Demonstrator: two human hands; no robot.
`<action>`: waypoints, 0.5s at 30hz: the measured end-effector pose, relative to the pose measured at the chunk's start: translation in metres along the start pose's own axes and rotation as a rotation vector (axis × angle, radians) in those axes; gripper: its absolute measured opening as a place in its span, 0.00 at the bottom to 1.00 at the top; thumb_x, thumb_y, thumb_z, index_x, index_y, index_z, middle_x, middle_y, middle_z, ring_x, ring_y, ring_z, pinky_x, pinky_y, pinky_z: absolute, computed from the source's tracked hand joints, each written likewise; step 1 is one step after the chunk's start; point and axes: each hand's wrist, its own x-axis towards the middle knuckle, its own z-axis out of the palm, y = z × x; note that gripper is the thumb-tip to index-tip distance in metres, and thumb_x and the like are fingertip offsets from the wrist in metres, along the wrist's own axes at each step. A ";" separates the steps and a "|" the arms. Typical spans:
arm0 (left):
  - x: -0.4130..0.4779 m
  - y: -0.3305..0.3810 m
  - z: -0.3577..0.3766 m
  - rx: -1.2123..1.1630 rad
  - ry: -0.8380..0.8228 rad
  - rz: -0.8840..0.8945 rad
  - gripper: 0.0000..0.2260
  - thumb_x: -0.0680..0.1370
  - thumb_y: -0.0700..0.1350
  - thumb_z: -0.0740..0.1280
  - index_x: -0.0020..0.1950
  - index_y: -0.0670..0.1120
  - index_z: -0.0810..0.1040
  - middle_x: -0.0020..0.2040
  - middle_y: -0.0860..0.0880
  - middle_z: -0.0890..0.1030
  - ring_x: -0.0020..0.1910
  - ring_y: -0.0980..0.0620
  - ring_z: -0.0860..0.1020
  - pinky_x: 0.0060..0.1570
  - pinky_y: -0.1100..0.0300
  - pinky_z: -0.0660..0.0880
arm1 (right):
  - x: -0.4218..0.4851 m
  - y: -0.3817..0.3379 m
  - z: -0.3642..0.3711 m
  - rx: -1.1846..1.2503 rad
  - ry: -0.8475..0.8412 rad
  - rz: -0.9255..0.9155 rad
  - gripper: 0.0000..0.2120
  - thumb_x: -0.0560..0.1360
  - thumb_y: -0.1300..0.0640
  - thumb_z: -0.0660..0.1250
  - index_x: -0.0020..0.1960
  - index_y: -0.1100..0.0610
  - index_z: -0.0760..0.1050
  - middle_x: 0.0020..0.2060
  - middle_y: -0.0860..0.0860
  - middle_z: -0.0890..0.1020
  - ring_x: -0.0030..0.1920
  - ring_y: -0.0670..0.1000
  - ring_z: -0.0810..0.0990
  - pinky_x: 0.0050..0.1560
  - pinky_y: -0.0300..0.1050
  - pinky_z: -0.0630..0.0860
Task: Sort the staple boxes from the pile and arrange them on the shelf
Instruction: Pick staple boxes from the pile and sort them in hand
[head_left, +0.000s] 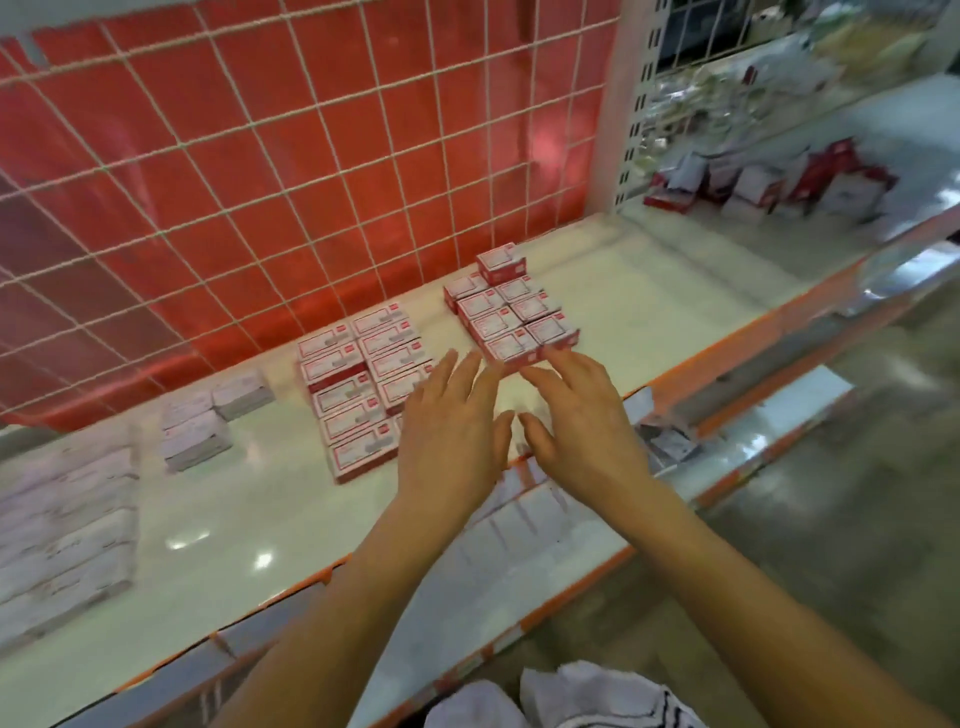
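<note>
Two neat blocks of red-and-white staple boxes lie on the white shelf (649, 312). The larger block (358, 379) sits mid-shelf; the smaller block (511, 312) lies to its right, with one box stacked on top at the back. My left hand (452, 436) hovers with straight fingers over the right edge of the larger block. Fingers spread, my right hand (582, 415) has its fingertips at the front boxes of the smaller block. Neither hand holds anything. A loose pile of red-and-white boxes and packets (769, 182) lies at the far right of the shelf.
Pale grey-white boxes lie in rows at the left (67, 519) and in small stacks (208, 421). A white wire grid over a red panel (311, 156) backs the shelf. A lower shelf (571, 545) with an orange edge juts out beneath my arms.
</note>
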 end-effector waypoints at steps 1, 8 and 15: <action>0.007 0.014 0.004 0.001 -0.009 0.014 0.25 0.80 0.55 0.60 0.76 0.52 0.60 0.77 0.50 0.60 0.76 0.47 0.57 0.73 0.47 0.57 | -0.001 0.014 -0.007 -0.017 0.011 0.014 0.19 0.67 0.60 0.71 0.58 0.61 0.76 0.59 0.61 0.77 0.58 0.63 0.75 0.59 0.57 0.73; 0.051 0.098 0.027 -0.004 -0.071 0.143 0.25 0.82 0.56 0.55 0.77 0.52 0.56 0.78 0.50 0.56 0.77 0.47 0.53 0.73 0.50 0.54 | -0.009 0.100 -0.045 -0.123 -0.004 0.138 0.20 0.68 0.58 0.66 0.59 0.63 0.76 0.61 0.64 0.76 0.60 0.66 0.75 0.61 0.60 0.71; 0.100 0.155 0.046 -0.037 -0.161 0.241 0.25 0.81 0.58 0.52 0.77 0.53 0.54 0.79 0.50 0.53 0.77 0.48 0.52 0.74 0.49 0.54 | -0.003 0.165 -0.062 -0.201 -0.013 0.280 0.23 0.72 0.57 0.69 0.66 0.58 0.72 0.67 0.60 0.71 0.67 0.61 0.69 0.66 0.55 0.66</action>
